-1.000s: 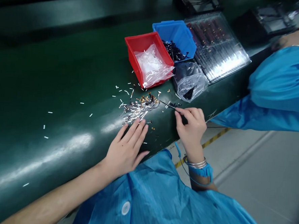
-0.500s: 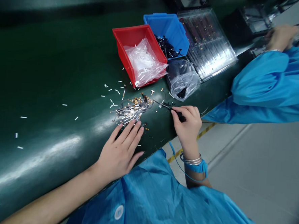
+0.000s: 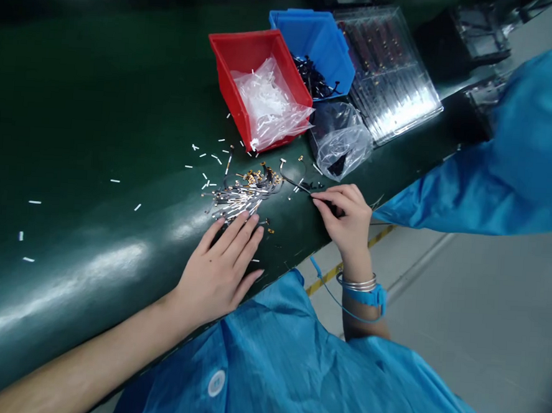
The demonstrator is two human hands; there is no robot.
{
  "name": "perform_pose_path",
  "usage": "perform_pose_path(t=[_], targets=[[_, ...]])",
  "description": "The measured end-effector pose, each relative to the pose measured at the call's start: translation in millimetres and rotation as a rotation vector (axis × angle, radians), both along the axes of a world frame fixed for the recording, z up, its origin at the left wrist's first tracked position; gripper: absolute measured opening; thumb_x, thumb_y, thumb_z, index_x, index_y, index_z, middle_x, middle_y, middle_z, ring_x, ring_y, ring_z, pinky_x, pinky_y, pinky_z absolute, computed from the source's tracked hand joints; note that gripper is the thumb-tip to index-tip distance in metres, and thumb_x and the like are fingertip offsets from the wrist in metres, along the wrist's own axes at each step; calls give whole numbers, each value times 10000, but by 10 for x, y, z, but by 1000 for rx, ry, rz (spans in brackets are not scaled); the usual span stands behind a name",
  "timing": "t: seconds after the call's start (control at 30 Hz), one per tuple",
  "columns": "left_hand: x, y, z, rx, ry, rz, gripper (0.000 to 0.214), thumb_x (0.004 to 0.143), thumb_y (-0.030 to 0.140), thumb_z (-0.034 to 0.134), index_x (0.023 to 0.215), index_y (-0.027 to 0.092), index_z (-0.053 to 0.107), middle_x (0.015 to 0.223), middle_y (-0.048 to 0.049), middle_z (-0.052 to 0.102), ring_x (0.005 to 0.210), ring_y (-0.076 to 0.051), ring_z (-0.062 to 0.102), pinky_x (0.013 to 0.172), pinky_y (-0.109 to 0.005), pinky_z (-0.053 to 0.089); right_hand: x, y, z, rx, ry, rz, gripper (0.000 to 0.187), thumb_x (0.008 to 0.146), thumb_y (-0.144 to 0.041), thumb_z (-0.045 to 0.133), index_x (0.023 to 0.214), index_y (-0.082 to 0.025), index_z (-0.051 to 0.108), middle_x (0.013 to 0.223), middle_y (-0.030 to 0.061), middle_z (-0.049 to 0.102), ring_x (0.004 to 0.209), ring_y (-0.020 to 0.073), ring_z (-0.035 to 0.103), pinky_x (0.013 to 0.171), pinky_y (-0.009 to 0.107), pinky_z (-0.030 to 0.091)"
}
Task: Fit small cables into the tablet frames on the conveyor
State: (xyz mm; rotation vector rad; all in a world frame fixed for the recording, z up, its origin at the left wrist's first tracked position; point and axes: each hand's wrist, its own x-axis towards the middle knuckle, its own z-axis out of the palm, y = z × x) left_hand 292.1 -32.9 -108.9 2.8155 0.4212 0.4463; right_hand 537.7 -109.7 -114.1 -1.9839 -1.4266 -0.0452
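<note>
My left hand (image 3: 216, 268) lies flat on the bench, fingers stretched, with its fingertips at the near edge of a pile of small flex cables (image 3: 241, 198). The cables have gold and silver ends and dark strips. My right hand (image 3: 347, 217) pinches slim dark tweezers (image 3: 300, 187) between thumb and fingers, just right of the pile. Their tips point left toward the gold-coloured ends; whether they grip a cable is too small to tell. A small white-tipped piece (image 3: 283, 161) lies just above the tips. Tiny white strips (image 3: 217, 159) are scattered around the pile.
Behind the pile stand a red bin (image 3: 232, 79) holding a plastic bag of white pieces and a blue bin (image 3: 336, 54) of black parts. A clear bag (image 3: 340, 142) and a clear tray (image 3: 396, 83) sit to their right. A co-worker's blue sleeve (image 3: 445, 192) reaches in at right.
The right hand and tweezers have shifted slightly up and left relative to the pile. My left hand stays by the pile. The co-worker has leaned in, and their hand is now hidden.
</note>
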Motion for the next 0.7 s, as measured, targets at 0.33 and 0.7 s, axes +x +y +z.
perform_pose_path(t=[0.33, 0.7], targets=[[-5, -3, -12, 31, 4, -9, 497, 961, 338, 375, 1317, 24, 521, 1406, -183, 486, 1320, -330, 433, 1088, -474, 291, -93, -14, 26, -33, 6, 54, 106, 827, -241, 624, 726, -227, 653, 717, 10, 621, 696, 160, 546, 555, 302, 415], [-15, -6, -9, -25, 14, -34, 484, 952, 312, 408, 1347, 48, 500, 1411, -179, 483, 1347, -327, 401, 1105, -488, 295, -597, 13, 95, -48, 184, -18, 98, 823, -216, 634, 727, -228, 644, 703, -5, 615, 640, 140, 515, 556, 298, 413]])
